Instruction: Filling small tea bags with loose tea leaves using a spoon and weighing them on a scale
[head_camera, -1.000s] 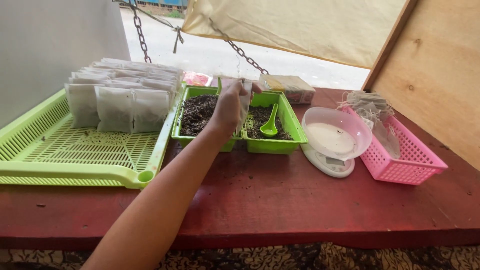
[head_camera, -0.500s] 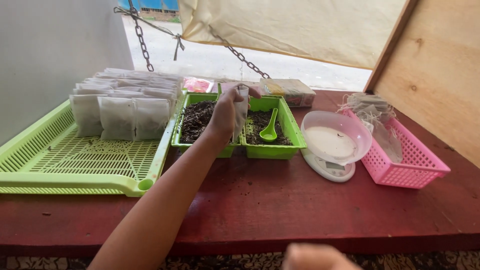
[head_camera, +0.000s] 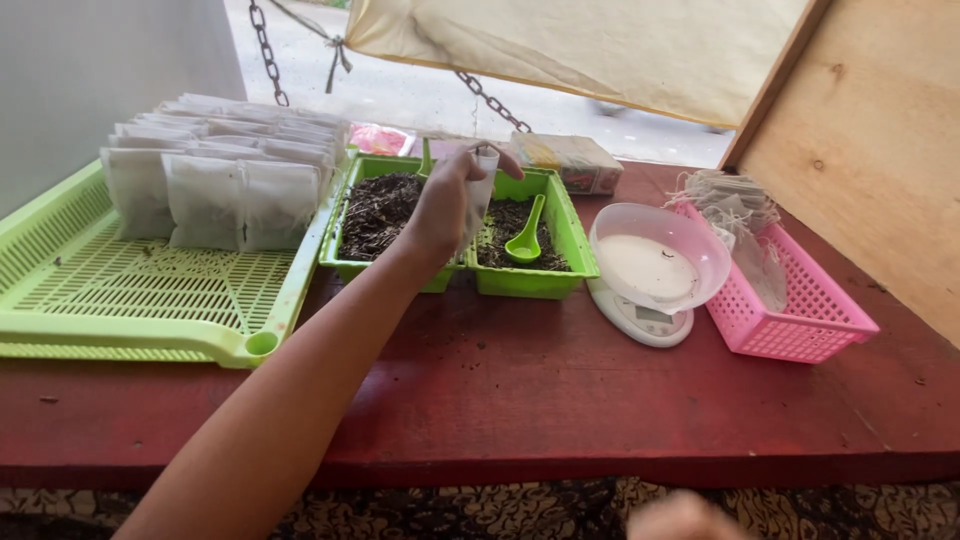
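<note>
Head view, looking down over a red table (head_camera: 560, 400). Small white pouch (head_camera: 484, 185): held upright, pinched near its top between thumb and fingers of left hand (head_camera: 450, 200), above the seam where two small green trays meet. Left hand: fingers curled closed on the pouch, thumb tip showing at the right edge, back of hand toward camera. Left forearm: stretched long and nearly straight from the lower left corner of the frame up and right across the table edge, wrist over the near rim of the trays. Right hand (head_camera: 680, 518): only a blurred sliver at the bottom edge; finger state not discernible.

Left green tray (head_camera: 345, 262): just under the hand, filled with dark loose dried material. Right green tray (head_camera: 575, 250): touching the first, same dark material, with a green scoop (head_camera: 527, 238) lying in it, handle pointing away. Large green slotted tray (head_camera: 150, 300): left of the small trays, carrying rows of filled white sachets (head_camera: 215, 190) standing on edge at its far end. White kitchen scale (head_camera: 640, 315): right of the small trays, pale pink bowl (head_camera: 665, 255) on top. Pink basket (head_camera: 800, 320): just beside the scale, holding empty white bags with strings (head_camera: 735, 205). Boxed packet (head_camera: 575, 160): behind the right tray. Chains (head_camera: 265, 50) and pale cloth awning (head_camera: 590, 45): hanging beyond the table. Wooden panel (head_camera: 880, 150): at right.
</note>
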